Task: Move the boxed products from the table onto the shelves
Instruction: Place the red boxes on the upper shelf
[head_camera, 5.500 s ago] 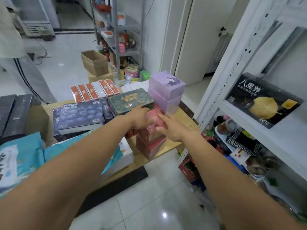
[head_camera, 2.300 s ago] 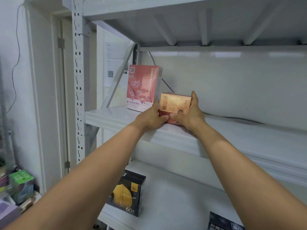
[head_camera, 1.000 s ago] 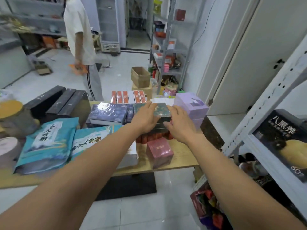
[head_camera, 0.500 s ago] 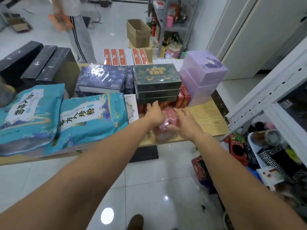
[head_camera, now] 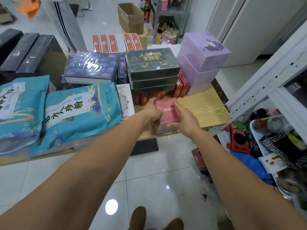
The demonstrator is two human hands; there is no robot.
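Both hands clamp the pink box [head_camera: 167, 111] — left hand [head_camera: 152, 112] curled round its left side, right hand [head_camera: 184, 121] round its right side, fingers over the top. Box is at the near edge of the desk [head_camera: 206, 108], above a second pink box [head_camera: 162, 129]; contact unclear. Behind — red cartons [head_camera: 178, 88] under stacked dark green boxes [head_camera: 152, 63]; lilac boxes [head_camera: 202, 53] right, teal bags [head_camera: 79, 112] left.

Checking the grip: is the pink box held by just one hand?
No, the left hand and the right hand both grip the pink box.
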